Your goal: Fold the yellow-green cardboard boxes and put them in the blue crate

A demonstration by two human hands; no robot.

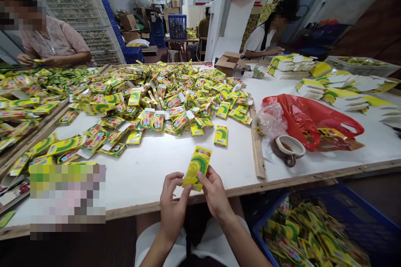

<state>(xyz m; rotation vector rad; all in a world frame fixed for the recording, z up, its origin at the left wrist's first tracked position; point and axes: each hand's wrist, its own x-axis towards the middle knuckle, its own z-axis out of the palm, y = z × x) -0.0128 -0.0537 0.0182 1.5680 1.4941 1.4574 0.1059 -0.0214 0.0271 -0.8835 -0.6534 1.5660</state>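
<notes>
A small yellow-and-green carton [198, 164] is held up over the near edge of the white table. My right hand [214, 192] grips its right side, thumb across the printed front and fingers behind. At the lower left corner, my left hand [173, 200] has its curled fingers and thumb against the carton. Just beyond lies a single similar carton [221, 135], flat on the table. Farther back spreads a large heap of small cartons [156, 100], several showing white open flaps.
Wooden strips [257, 146] divide the table. On the right are a brown mug [288, 150], a red plastic bag [300, 112] and stacked yellow-white cartons [291, 66]. A blue crate [360, 204] of cartons stands low right. Co-workers [59, 37] sit across the table.
</notes>
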